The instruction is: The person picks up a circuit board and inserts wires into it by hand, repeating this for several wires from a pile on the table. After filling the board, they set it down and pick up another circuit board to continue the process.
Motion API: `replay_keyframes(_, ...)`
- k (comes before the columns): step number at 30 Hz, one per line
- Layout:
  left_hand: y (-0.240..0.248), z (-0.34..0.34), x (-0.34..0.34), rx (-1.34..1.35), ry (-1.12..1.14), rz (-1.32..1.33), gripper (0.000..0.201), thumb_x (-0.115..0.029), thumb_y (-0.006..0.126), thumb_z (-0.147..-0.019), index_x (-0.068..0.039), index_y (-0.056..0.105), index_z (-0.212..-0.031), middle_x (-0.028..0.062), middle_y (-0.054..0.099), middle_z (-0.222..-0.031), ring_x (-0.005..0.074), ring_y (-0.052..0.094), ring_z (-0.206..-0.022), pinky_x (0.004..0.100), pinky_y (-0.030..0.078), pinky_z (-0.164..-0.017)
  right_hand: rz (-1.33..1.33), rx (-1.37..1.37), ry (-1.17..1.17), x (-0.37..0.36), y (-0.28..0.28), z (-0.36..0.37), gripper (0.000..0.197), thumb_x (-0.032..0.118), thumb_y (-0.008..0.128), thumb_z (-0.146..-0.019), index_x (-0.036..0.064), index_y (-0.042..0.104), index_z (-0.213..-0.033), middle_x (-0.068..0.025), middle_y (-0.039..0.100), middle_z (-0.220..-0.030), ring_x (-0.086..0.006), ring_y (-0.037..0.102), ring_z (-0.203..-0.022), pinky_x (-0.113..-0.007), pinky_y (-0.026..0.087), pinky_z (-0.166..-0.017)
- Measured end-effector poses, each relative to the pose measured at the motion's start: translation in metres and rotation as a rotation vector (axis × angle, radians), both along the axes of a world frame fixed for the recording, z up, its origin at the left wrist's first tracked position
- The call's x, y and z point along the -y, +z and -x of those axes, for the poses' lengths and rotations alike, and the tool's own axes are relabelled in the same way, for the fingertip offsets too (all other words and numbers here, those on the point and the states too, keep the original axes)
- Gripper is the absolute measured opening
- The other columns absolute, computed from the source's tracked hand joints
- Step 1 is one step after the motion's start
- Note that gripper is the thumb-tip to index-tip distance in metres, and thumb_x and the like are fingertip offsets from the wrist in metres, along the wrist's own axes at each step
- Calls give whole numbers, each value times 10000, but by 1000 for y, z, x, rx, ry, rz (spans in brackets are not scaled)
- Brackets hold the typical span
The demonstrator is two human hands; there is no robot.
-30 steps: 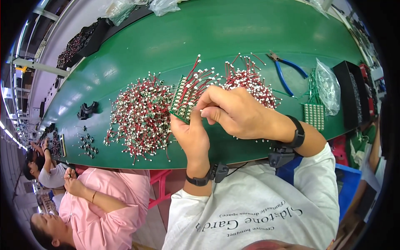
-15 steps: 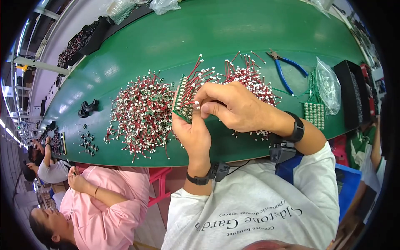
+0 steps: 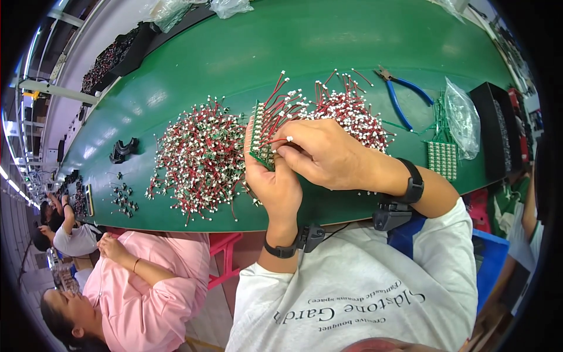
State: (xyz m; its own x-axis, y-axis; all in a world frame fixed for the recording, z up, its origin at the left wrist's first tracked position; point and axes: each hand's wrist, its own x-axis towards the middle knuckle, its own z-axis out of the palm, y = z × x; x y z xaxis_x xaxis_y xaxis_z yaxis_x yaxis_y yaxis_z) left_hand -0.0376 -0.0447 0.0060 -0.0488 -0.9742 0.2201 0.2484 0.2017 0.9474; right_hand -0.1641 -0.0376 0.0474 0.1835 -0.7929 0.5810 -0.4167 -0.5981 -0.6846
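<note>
As the left hand (image 3: 274, 190) held a green board (image 3: 256, 132), the right hand (image 3: 328, 149) bent close over its wires

In the head view, the green board stood tilted up over the green table (image 3: 328, 47), between two heaps, with red wires fanning from it towards the right. The left hand was closed round its lower end, fingers along the far side and thumb by the near edge. The right hand's thumb and forefinger were narrow, close together just beside the board; one red wire (image 3: 274, 141) ran over the forefinger to a white tip, but I could not tell whether they pinched it. To the left lay a broad heap of small wired parts (image 3: 199, 158), and partly behind the right hand a second heap of red wires (image 3: 355, 117) with white ends. Farther right were blue-handled pliers (image 3: 394, 104), a panel of pale squares (image 3: 441, 161), a clear plastic bag (image 3: 461, 126) and a black box (image 3: 482, 111). On the person's left sat a co-worker in pink (image 3: 152, 264), hands together near the table's edge
</note>
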Motion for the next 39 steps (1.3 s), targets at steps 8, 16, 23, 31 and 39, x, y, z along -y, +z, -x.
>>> replay_keyframes(8,-1,3,0,35,-88,122,526,9,536,-928,45,352,-1419,110,612,-1159,153,606,-1014,283,489,-903,-108,21,-84,-4,-3,-1,118,41,647,-809,-22,606,-899,-170,647,-727,-325,650,-616,-373,508,-530)
replay_keyframes(16,6,11,-4,14,-34,82,201,-99,540,-975,12,517,-1142,54,621,-1050,100,595,-905,249,483,-792,-19,-3,-160,-6,-9,-6,112,25,641,-808,-25,584,-890,-151,628,-678,-301,639,-566,-350,494,-494)
replay_keyframes(23,-7,3,-4,-86,-186,43,473,-54,510,-970,25,368,-1414,91,618,-1122,127,603,-942,257,495,-826,-48,67,-166,-9,-6,-10,109,15,628,-811,-27,541,-859,-155,607,-639,-285,632,-537,-341,487,-473)
replay_keyframes(31,-1,3,-5,255,9,157,372,-98,560,-955,20,450,-1290,95,627,-1108,127,610,-944,266,493,-805,76,-144,-204,-12,-3,-9,123,1,636,-782,-21,556,-874,-143,596,-696,-297,614,-557,-374,489,-473)
replay_keyframes(39,1,-1,-2,297,33,183,555,63,469,-868,44,379,-1416,195,601,-1261,227,645,-1036,314,506,-877,99,-270,-197,-11,0,-2,116,31,661,-790,-11,577,-859,-125,606,-746,-291,621,-589,-373,503,-496)
